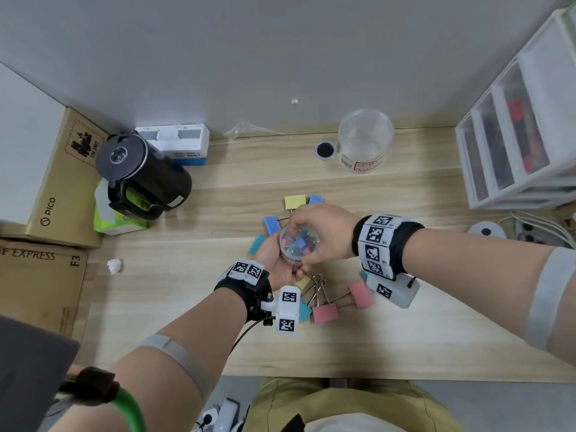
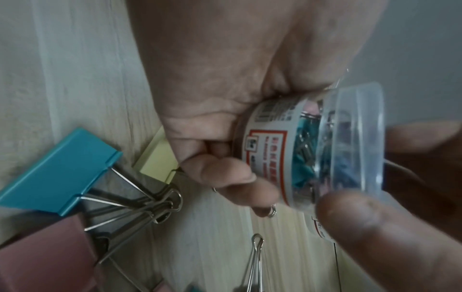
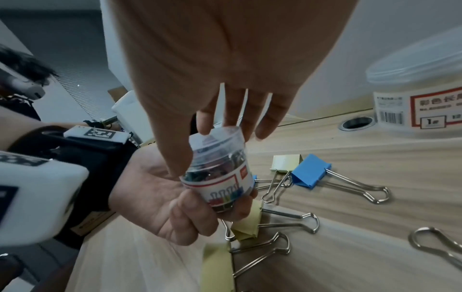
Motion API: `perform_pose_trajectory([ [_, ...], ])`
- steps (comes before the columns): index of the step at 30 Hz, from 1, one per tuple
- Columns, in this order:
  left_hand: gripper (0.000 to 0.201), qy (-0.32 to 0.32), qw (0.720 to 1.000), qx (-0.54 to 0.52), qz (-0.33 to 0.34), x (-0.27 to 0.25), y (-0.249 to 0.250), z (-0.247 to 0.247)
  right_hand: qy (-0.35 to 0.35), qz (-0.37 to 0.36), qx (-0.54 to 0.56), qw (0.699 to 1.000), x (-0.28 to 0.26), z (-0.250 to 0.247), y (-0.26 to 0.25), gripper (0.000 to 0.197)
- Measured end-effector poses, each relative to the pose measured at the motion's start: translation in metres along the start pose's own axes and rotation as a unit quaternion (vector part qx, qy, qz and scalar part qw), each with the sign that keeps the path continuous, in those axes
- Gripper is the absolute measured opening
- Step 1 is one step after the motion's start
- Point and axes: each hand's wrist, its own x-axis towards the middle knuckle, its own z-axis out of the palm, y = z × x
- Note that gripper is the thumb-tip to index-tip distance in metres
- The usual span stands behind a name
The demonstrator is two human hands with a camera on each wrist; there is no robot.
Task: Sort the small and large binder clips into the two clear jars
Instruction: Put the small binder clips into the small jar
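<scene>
Large binder clips [image 1: 324, 311] scattered around both hands; bare desk [image 1: 436, 338] to the right and front.

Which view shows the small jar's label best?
Right wrist: the small jar faces it, printed clip pictures clear, left hand gripping below. Left wrist shows the label side-on, blurred. Head sees only its top, under the right hand.

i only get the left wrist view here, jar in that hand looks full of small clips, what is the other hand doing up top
Observer: The right hand sits over the small jar, fingertips on its clear lid.
Operator: is the lid on or off
Observer: On; the right wrist view shows it seated on the jar.
Operator: where's the second jar
Observer: The big jar stands at the back of the desk, lid on, looking empty.
Operator: large clips sorted yet
Observer: No, the large clips lie loose on the desk around both hands.
</scene>
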Motion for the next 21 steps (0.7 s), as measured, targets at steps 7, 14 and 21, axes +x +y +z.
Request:
perform_pose_trajectory([
  [7, 0.065, 0.038, 0.999, 0.014, 0.000, -0.005, 0.004, -0.002, -0.060, 0.031, -0.155, 0.986, 0.012, -0.002, -0.005, 0.076],
  [14, 0.056, -0.001, 1.000, -0.024, 0.005, 0.001, 0.011, 0.001, -0.024, 0.185, -0.170, 0.968, 0.023, -0.003, -0.009, 0.066],
  [21, 0.065, 0.007, 0.996, -0.061, 0.070, 0.015, 0.039, -0.009, 0.054, 0.177, -0.057, 0.981, 0.039, -0.009, 0.003, 0.071],
])
